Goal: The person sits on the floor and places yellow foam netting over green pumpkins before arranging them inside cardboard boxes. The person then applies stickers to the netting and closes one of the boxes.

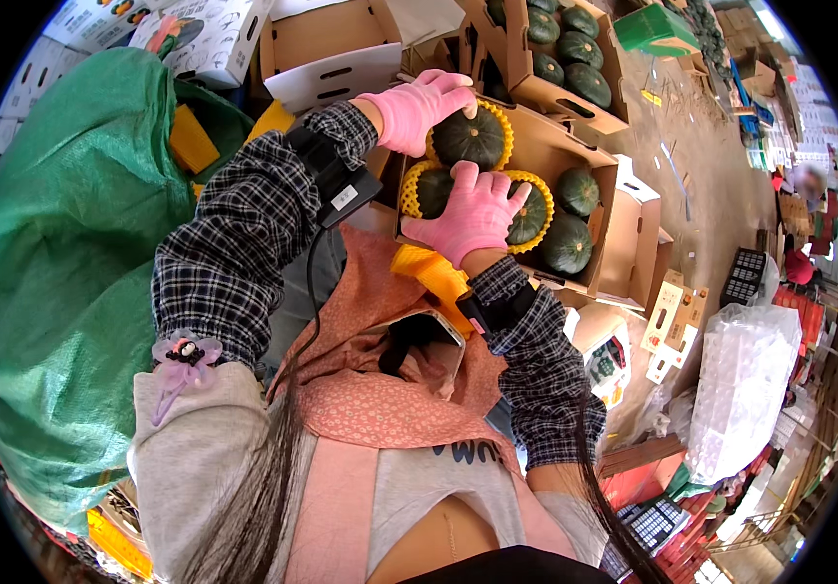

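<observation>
A cardboard box (pixel 528 146) holds several dark green squashes, some in yellow foam nets. My left hand (pixel 422 109), in a pink glove, curls its fingers over the upper netted squash (pixel 471 140). Lower down, my right hand (pixel 473 212), also gloved in pink, lies spread across two other netted squashes. One is the left squash (pixel 430 193); the other, the right squash (pixel 528 217), shows past the fingers. Under the right palm the view is hidden. Along the box's right side sit two bare squashes, an upper one (pixel 578 191) and a lower one (pixel 568 243).
Another carton of squashes (pixel 579 47) stands beyond the box. Left of it is an open white carton (pixel 331 55). A large green woven sack (pixel 61 277) with yellow foam nets (pixel 194 139) fills the left side. A plastic-wrapped bundle (pixel 744 387) stands at right.
</observation>
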`<state>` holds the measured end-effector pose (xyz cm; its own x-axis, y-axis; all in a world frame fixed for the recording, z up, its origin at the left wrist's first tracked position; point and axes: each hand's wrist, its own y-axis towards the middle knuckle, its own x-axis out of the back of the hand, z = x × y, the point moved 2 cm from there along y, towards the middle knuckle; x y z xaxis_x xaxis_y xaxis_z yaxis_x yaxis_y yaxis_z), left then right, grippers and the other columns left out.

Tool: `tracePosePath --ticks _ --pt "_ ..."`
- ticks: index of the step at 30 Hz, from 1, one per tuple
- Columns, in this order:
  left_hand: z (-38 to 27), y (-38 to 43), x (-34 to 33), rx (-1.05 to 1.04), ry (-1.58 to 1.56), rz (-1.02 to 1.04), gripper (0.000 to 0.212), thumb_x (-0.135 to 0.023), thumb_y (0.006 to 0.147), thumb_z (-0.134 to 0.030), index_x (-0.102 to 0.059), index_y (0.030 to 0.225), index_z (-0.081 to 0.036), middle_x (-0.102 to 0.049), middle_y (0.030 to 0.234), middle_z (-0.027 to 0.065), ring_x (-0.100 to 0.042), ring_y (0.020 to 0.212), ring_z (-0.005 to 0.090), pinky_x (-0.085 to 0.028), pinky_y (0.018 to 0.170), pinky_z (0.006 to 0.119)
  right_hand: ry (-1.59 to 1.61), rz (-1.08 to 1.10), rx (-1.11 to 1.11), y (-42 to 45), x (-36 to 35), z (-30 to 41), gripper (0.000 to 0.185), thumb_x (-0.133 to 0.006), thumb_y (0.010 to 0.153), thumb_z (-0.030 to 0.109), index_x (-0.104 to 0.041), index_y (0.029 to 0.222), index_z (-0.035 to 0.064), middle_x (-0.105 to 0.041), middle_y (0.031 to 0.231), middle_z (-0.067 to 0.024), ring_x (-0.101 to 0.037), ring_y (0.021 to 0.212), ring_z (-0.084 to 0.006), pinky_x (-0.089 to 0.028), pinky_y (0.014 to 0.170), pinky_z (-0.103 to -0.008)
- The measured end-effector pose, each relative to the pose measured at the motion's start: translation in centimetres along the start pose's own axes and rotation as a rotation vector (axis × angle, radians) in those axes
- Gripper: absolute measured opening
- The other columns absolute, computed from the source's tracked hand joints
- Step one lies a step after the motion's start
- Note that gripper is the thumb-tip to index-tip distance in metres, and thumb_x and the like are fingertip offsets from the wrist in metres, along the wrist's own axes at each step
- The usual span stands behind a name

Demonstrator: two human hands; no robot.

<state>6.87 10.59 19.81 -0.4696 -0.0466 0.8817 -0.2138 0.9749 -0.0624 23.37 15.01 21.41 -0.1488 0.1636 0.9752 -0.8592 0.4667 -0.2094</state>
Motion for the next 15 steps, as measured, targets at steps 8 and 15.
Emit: tracePosePath --ticks 8,15 --pt "-3.4 -2.8 0.7 0.201 0.284 -0.258 0.048 -0.078 0.065 -0.019 -0.06 0.108 -0.014 -0.03 0.146 0.0151 -0.024 0.138 0.0367 -0.032 0.108 0.048 0.099 0.011 -0.009 -0.1 -0.2 -0.8 0.098 -0.073 0.051 0.059 -0.042 0.13 0.0092 -0.056 0.116 -0.0175 -0.042 0.123 -0.0344 -0.006 0.11 -0.0604" --pt "-1.9 0.0 -0.1 0.023 0.214 -0.134 0.031 -0.081 0.063 -0.022 -0.058 0.082 -0.015 -0.03 0.148 0.0088 -0.027 0.136 0.0377 -0.032 0.104 0.056 0.361 -0.055 0.012 0.4 -1.0 -1.1 0.1 -0.08 0.046 0.046 -0.038 0.131 0.0142 -0.055 0.116 -0.0158 -0.04 0.122 -0.0337 -0.006 0.112 -0.0554"
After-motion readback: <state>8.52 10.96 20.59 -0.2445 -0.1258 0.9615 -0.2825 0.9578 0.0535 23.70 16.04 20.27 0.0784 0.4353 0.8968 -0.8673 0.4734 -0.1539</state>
